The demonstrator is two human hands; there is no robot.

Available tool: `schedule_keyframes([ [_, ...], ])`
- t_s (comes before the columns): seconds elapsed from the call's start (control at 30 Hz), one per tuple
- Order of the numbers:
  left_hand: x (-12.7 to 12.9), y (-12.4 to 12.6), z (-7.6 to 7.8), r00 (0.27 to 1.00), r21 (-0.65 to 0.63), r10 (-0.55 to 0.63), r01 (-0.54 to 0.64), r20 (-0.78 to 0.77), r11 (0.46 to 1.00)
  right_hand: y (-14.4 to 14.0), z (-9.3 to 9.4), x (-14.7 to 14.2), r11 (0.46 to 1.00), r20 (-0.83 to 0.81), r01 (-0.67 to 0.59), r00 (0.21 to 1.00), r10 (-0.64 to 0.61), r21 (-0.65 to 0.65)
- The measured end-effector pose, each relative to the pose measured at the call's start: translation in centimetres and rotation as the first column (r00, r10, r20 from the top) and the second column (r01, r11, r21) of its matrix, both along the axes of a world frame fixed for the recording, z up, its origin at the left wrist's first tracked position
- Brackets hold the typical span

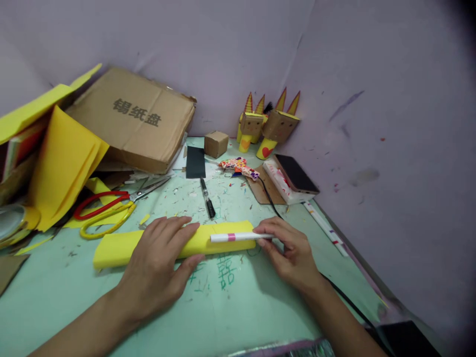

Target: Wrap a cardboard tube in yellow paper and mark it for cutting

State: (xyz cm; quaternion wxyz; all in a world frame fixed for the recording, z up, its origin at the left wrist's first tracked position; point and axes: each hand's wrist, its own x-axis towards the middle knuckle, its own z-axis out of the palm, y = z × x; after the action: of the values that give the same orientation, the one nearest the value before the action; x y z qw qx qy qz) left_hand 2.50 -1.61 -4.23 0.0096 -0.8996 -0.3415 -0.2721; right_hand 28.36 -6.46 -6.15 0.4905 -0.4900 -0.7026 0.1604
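Note:
A folded strip of yellow paper [115, 247] lies across the green mat [238, 302]. My left hand [159, 263] lies flat on the middle of the strip, pressing it down. My right hand [290, 250] pinches a white pen with a pink band [234, 237], held level over the strip's right end.
Red and yellow scissors [107, 208] and loose yellow sheets [63, 163] lie at the left under a cardboard box [137, 119]. A black pen [207, 198], a black card [195, 161], a small cardboard cube [216, 144], a patterned glue gun [240, 166], paper figures [267, 126] and a phone [295, 173] sit behind.

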Motion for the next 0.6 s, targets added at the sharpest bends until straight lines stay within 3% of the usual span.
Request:
schedule_keyframes([
  [0.2,0.3,-0.5,0.3,0.987,0.019,-0.073,0.071,0.144,0.997,-0.2,0.4,-0.7,0.999,0.008,0.022,1.0,-0.022,0.031],
  [0.27,0.4,-0.9,0.3,0.981,0.035,-0.067,0.062,0.184,0.997,-0.3,0.9,-1.1,0.996,-0.04,0.088,0.995,-0.087,0.03],
  [0.37,0.6,-1.4,0.7,0.964,0.003,-0.034,0.035,0.264,0.999,-0.7,1.8,-1.8,0.975,-0.208,0.206,0.953,-0.22,-0.086],
  [0.47,0.9,-1.7,1.7,0.927,-0.23,0.049,0.041,0.372,0.972,-1.4,2.5,-2.8,0.958,-0.321,0.212,0.909,-0.265,-0.191],
  [0.53,1.1,-1.8,2.5,0.887,-0.409,0.109,0.095,0.448,0.908,-1.9,2.9,-3.5,0.973,-0.31,0.169,0.927,-0.212,-0.159],
  [0.6,1.2,-1.7,3.0,0.871,-0.474,0.103,0.16,0.481,0.866,-2.2,3.1,-4.2,0.989,-0.268,0.107,0.954,-0.132,-0.106],
])
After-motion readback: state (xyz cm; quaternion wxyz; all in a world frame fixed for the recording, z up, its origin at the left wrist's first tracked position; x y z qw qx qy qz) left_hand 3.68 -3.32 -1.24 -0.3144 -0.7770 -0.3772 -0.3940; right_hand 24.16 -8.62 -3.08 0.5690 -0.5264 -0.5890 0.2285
